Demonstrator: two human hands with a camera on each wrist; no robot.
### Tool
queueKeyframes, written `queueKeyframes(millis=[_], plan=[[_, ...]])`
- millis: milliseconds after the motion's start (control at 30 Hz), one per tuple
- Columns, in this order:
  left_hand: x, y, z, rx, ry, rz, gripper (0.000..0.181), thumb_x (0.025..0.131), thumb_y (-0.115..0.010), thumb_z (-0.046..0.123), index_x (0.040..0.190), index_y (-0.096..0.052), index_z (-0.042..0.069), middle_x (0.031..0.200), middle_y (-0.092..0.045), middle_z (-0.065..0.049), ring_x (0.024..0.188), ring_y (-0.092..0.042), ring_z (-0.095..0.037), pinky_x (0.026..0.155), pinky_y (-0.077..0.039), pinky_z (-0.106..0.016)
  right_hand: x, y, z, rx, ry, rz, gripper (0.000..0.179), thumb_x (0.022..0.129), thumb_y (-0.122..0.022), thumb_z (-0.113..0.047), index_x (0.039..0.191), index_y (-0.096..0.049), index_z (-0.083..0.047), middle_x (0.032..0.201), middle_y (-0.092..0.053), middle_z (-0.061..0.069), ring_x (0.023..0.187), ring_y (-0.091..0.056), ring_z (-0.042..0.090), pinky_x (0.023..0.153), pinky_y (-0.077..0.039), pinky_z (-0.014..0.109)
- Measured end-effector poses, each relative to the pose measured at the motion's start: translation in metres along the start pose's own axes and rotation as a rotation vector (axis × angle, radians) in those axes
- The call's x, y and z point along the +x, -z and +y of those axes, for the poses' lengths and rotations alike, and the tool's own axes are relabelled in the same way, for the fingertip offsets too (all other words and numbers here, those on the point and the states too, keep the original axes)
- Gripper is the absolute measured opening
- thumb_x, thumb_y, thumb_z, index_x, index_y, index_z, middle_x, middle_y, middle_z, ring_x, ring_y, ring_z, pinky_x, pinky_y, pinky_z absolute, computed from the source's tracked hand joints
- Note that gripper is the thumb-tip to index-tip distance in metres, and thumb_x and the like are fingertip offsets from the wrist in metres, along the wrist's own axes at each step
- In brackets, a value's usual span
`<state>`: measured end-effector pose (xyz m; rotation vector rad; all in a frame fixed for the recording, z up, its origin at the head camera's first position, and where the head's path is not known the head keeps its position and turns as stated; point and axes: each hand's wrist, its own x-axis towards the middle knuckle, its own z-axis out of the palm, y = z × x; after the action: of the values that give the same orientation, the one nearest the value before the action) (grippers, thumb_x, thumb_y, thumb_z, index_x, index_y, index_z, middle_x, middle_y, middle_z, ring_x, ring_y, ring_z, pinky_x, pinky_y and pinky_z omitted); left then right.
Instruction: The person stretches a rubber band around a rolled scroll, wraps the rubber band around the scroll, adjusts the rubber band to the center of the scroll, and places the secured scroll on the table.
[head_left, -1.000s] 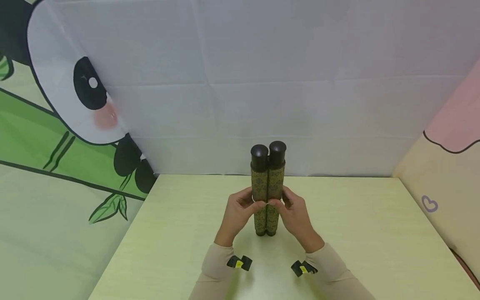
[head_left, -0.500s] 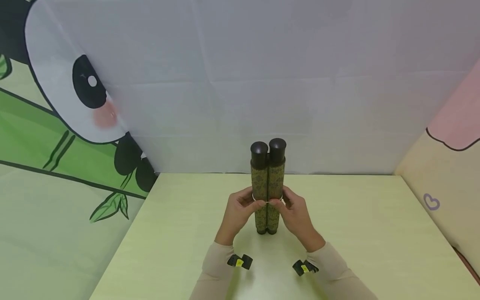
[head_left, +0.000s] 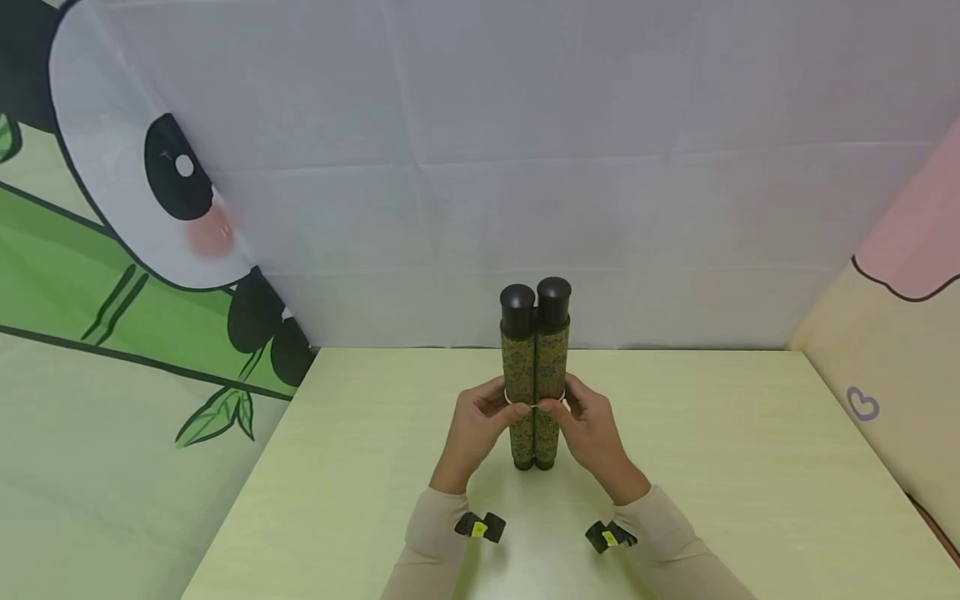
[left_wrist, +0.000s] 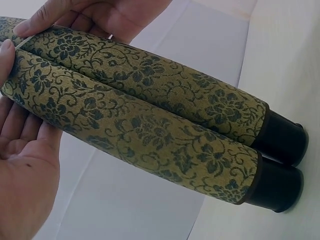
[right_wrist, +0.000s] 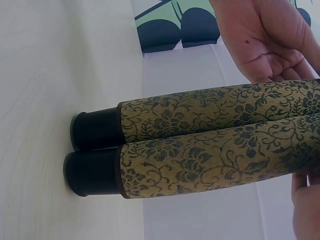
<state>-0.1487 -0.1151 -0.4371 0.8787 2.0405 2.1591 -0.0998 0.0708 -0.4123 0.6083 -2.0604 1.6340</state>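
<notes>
Two rolls of a hanging scroll stand upright side by side, a left roll (head_left: 517,362) and a right roll (head_left: 552,358). Both wear olive-gold cloth with dark floral scrollwork and dark end knobs (head_left: 553,302); the lower knobs (right_wrist: 97,172) are at the table surface. A thin white band (left_wrist: 23,43) runs around the pair at mid-height. My left hand (head_left: 474,429) grips the left side, thumb in front on the band, fingers behind. From the right, my right hand (head_left: 594,429) mirrors it, thumb tip close to the other thumb. The fingers behind are partly hidden.
The pale wooden table (head_left: 360,467) extends on both sides of the scroll. A white cloth backdrop (head_left: 450,217) hangs at its far edge. Printed cartoon panels flank it, a panda with bamboo (head_left: 150,250) at left and a pink shape (head_left: 918,225) at right.
Both hands keep their hold around the scroll at the same height. The whole view has shifted slightly; the scroll itself stays almost in place.
</notes>
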Motion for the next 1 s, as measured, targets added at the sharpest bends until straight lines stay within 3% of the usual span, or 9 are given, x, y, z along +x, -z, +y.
queueKeyframes(millis=[400,700,1000], plan=[[0.011,-0.005,-0.007,0.014,-0.005,0.017,0.045,0.095,-0.073,0.013,0.138,-0.062,0.003,0.106,-0.073,-0.006,0.072,-0.055,-0.013,0.068,-0.049,-0.029,0.007,0.009,0.012,0.027,-0.025,-0.021,0.043,0.101,-0.063,-0.018,0.133,-0.057,0.01,0.115,-0.068,0.021,0.108,-0.066,0.017,0.085,-0.056,0.032],[0.019,-0.006,-0.012,0.016,0.007,0.027,0.046,0.095,-0.075,0.018,0.137,-0.063,0.004,0.117,-0.072,-0.013,0.09,-0.069,-0.015,0.078,-0.055,-0.028,0.013,0.016,0.023,0.042,-0.025,-0.042,0.044,0.102,-0.063,-0.017,0.136,-0.055,0.01,0.118,-0.068,0.022,0.109,-0.066,0.019,0.086,-0.055,0.029],[0.027,-0.01,-0.015,0.019,0.006,0.042,0.047,0.094,-0.075,0.019,0.137,-0.063,0.003,0.119,-0.071,-0.015,0.095,-0.07,-0.018,0.08,-0.056,-0.03,0.021,0.023,0.029,0.053,-0.008,-0.059,0.045,0.102,-0.062,-0.017,0.137,-0.054,0.01,0.12,-0.067,0.023,0.111,-0.066,0.02,0.088,-0.055,0.029]])
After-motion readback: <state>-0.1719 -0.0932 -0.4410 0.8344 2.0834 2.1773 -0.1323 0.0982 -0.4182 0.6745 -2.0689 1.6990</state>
